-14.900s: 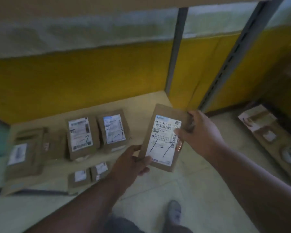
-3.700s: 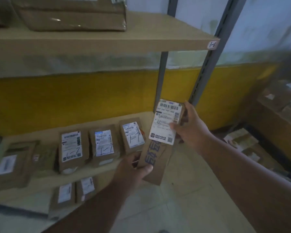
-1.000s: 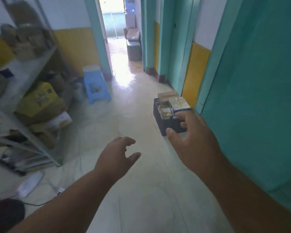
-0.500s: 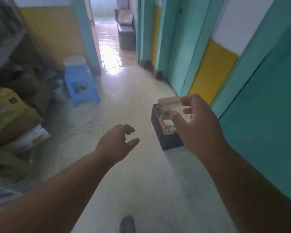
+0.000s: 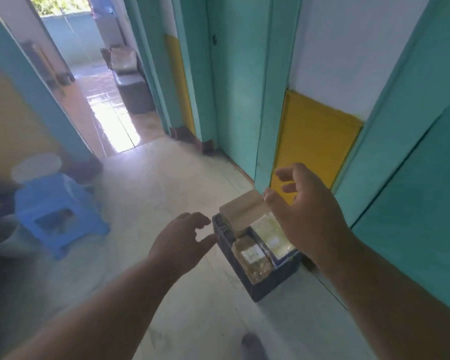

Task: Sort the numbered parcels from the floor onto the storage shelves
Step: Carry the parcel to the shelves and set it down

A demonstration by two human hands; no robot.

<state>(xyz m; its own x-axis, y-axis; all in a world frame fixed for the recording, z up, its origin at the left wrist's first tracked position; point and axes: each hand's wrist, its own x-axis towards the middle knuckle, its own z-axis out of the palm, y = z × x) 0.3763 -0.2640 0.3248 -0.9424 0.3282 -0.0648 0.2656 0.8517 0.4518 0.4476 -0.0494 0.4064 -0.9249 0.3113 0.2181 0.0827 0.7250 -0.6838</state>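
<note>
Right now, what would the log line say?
stage: reaching | left hand: open, empty | right hand: open, empty | parcels: in dark crate, on floor

No text, number or brand can be read. In the dark crate (image 5: 268,287) on the floor, the parcel (image 5: 253,258) nearest its front wall carries a white label (image 5: 250,253), but the print is blurred beyond reading. The parcels behind it, toward the crate's back wall, show no legible marking.
</note>
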